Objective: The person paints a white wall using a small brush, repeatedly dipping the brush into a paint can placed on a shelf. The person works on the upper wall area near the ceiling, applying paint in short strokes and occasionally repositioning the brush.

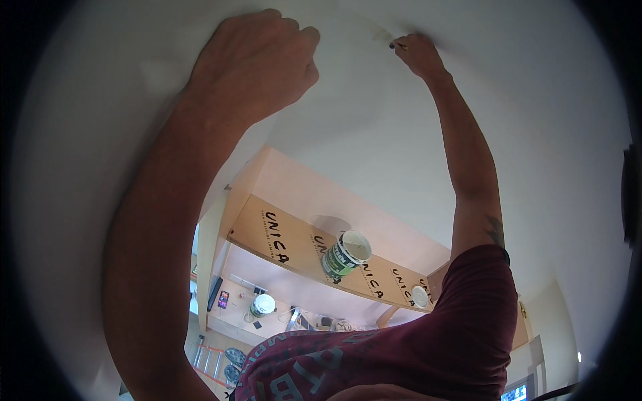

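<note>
My left hand (pixel 258 62) is curled into a fist against the white painted surface (pixel 341 100), its back towards me. No object shows in it, though the palm side is hidden. Further right, my right hand (pixel 420 56) grips a small hand tool (pixel 392 45). Only the tool's dark end shows, so its exact kind is unclear. It is close to the white surface, beside a faint beige smear (pixel 382 36). Below the hands, an open plastic tub (pixel 341 263) with a green label stands on a brown-covered shelf (pixel 296 235); pale material is inside.
A white round lid (pixel 420 296) lies at the shelf's right end. Lower down, a closed tub (pixel 263 305) and a lit phone (pixel 223 299) are on a counter (pixel 230 321), with cables nearby. An orange-and-silver ladder (pixel 208 361) shows at lower left.
</note>
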The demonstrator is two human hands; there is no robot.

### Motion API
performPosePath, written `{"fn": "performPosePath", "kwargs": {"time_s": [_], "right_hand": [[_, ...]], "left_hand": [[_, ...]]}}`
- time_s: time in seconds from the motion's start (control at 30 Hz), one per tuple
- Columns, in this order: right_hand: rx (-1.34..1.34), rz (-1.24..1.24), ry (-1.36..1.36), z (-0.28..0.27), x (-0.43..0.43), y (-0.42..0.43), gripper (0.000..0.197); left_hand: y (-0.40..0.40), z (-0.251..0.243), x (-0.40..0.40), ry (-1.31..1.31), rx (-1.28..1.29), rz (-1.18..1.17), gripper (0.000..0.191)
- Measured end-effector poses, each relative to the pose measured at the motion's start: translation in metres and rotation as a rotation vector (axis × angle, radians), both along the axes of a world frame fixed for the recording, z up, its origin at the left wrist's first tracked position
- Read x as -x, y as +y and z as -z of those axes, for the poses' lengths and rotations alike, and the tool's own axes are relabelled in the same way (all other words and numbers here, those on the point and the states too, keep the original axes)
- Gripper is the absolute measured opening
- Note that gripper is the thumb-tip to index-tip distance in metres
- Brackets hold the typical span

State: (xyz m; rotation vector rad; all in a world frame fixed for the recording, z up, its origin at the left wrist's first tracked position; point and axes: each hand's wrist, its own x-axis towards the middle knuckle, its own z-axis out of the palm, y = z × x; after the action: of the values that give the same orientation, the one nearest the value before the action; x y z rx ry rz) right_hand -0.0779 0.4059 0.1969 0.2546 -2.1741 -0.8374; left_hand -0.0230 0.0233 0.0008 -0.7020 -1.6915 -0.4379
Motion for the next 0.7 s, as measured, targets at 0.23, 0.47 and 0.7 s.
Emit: {"fn": "performPosePath", "kwargs": {"time_s": [0.23,0.47,0.7], "right_hand": [[0.024,0.06,0.007,-0.001,-0.009,0.01,0.026],[0.033,0.079,0.017,-0.001,-0.023,0.025,0.027],[0.127,0.0,-0.016,0.004,-0.053,0.01,0.029]], "left_hand": [[0.0,0.0,0.0,-0.031,0.002,-0.021,0.011],[0.002,0.001,0.001,0.026,-0.035,0.031,0.014],[0.004,0.0,0.004,0.012,-0.005,-0.004,0.014]]}}
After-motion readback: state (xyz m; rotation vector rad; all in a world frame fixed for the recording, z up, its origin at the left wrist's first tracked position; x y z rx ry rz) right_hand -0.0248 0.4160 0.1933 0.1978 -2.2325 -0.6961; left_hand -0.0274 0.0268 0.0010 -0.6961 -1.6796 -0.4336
